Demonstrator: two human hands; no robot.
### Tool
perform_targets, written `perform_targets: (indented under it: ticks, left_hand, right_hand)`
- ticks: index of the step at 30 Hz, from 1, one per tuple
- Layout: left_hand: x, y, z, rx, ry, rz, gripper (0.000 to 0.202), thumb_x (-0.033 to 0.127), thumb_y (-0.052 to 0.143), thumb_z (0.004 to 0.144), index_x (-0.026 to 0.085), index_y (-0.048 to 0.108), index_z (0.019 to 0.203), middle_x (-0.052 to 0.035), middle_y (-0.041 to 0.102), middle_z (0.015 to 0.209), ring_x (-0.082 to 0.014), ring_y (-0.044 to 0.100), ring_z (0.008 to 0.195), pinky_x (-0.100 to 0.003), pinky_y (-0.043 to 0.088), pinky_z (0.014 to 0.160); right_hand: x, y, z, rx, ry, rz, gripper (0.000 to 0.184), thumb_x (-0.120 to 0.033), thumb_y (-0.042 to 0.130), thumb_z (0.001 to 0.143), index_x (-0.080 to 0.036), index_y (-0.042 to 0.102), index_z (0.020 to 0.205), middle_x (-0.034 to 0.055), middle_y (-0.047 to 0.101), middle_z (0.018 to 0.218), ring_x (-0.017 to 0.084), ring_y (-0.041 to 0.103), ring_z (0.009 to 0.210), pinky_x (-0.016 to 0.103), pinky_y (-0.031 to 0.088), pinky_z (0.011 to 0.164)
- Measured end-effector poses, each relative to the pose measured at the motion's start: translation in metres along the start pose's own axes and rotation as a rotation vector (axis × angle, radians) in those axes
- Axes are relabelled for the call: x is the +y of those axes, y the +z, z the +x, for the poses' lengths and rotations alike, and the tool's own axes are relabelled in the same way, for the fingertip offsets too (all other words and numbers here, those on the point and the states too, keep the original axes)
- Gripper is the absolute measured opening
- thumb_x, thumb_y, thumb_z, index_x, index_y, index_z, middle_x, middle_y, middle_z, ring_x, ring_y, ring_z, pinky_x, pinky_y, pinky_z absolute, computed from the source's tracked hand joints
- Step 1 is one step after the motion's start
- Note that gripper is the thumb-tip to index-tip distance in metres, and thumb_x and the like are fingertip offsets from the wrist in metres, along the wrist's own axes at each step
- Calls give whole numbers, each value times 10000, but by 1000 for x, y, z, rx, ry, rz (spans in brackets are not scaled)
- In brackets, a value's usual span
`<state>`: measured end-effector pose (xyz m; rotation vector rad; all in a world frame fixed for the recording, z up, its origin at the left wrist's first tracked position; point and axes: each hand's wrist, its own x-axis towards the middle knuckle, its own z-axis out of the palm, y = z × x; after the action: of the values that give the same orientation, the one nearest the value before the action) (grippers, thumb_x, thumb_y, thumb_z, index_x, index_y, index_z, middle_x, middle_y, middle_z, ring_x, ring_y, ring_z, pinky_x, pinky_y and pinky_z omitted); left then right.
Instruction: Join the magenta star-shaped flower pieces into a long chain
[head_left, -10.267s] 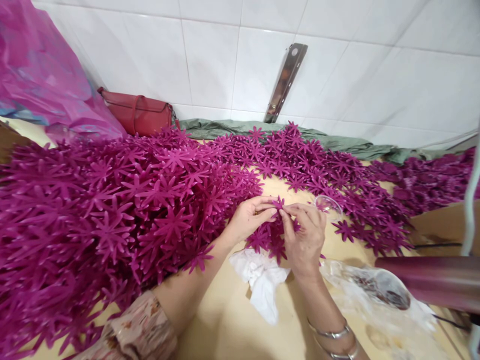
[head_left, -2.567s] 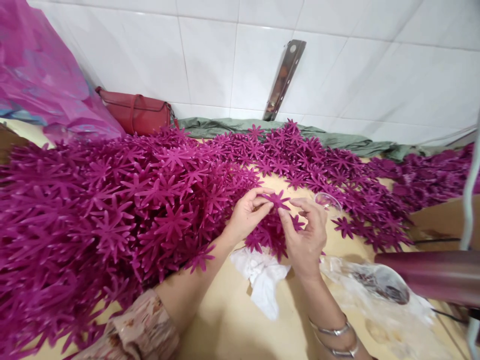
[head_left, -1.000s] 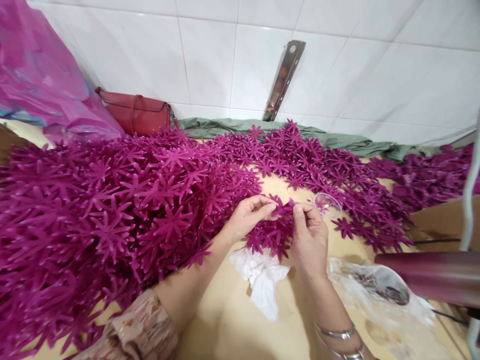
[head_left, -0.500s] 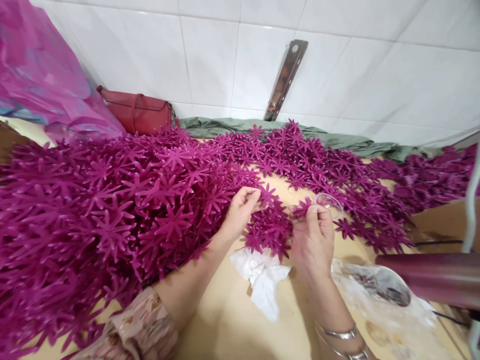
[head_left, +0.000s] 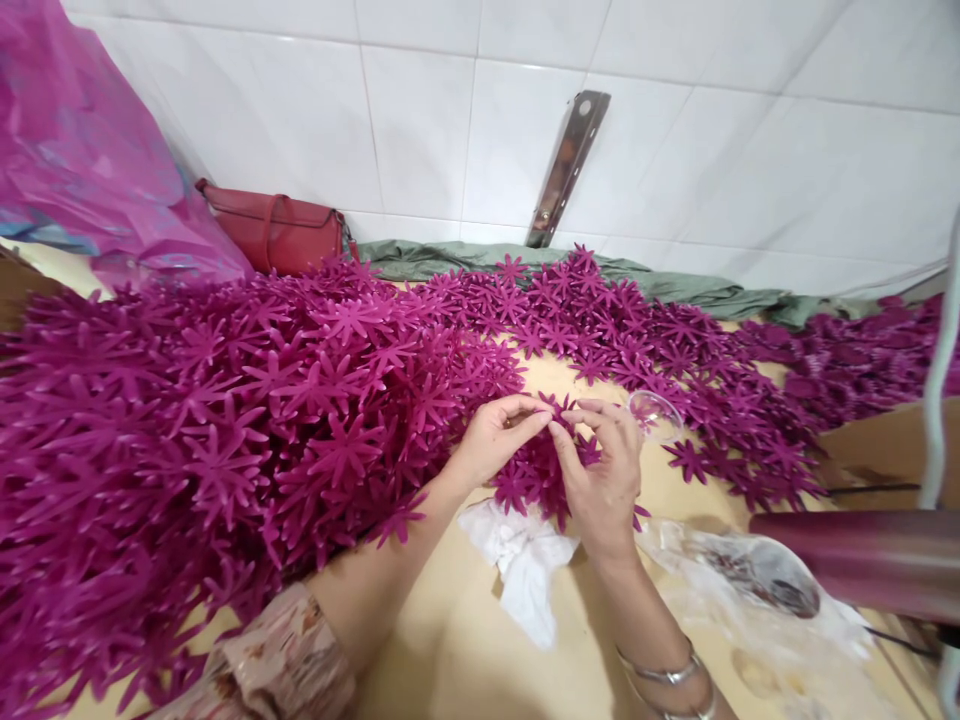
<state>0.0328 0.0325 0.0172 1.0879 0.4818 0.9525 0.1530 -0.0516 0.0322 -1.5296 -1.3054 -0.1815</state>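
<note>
My left hand (head_left: 496,436) and my right hand (head_left: 604,465) meet fingertip to fingertip over a small heap of magenta star-shaped flower pieces (head_left: 536,475). Both pinch one magenta flower piece (head_left: 557,408) between thumb and fingers. A big pile of the same flower pieces (head_left: 225,420) fills the table to the left of my left hand. More flower pieces (head_left: 675,350) spread in a band behind and to the right. A small clear cup (head_left: 654,412) stands just right of my right hand.
A crumpled white cloth (head_left: 521,560) lies under my wrists. A clear plastic bag (head_left: 757,590) and a dark maroon tube (head_left: 862,560) sit at the right. A red bag (head_left: 277,225), pink plastic sack (head_left: 82,150), green cloth (head_left: 465,255) and metal bracket (head_left: 566,165) line the tiled wall.
Half a second ago my hands were apart, the left at the pile's edge, the right near the cup. They have come together again over the small heap, pinching one flower piece.
</note>
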Motion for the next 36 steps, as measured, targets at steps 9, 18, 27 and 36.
perform_targets:
  ticks: [9,18,27,36]
  left_hand:
    - [-4,-3,1,-55,-156,-147,420,391,935,662,137,730,926,-28,739,881,-129,684,825,-305,535,885]
    - [8,1,-3,-94,-66,-18,381,459,854,768,140,675,875,13,655,815,-94,585,765,-252,461,802]
    - [8,-1,-1,-101,-60,-12,388,452,874,740,133,684,853,0,674,813,-101,594,765,-263,460,815]
    - [9,2,-3,-28,-86,-58,377,457,872,742,147,679,834,9,668,793,-96,599,741,-247,479,797]
  right_hand:
    - [2,-2,-2,-59,72,85,90,-295,657,963,-217,695,938,39,712,942,210,663,940,389,513,913]
    - [3,0,-3,-139,133,71,178,-345,554,1018,-210,618,920,30,646,896,190,617,862,339,479,831]
    - [-3,-3,-2,-157,229,197,169,-363,582,1005,-210,639,962,15,647,897,177,604,847,309,462,814]
    - [8,0,-2,28,448,434,240,-455,589,987,-224,565,926,-22,528,850,147,487,779,287,404,764]
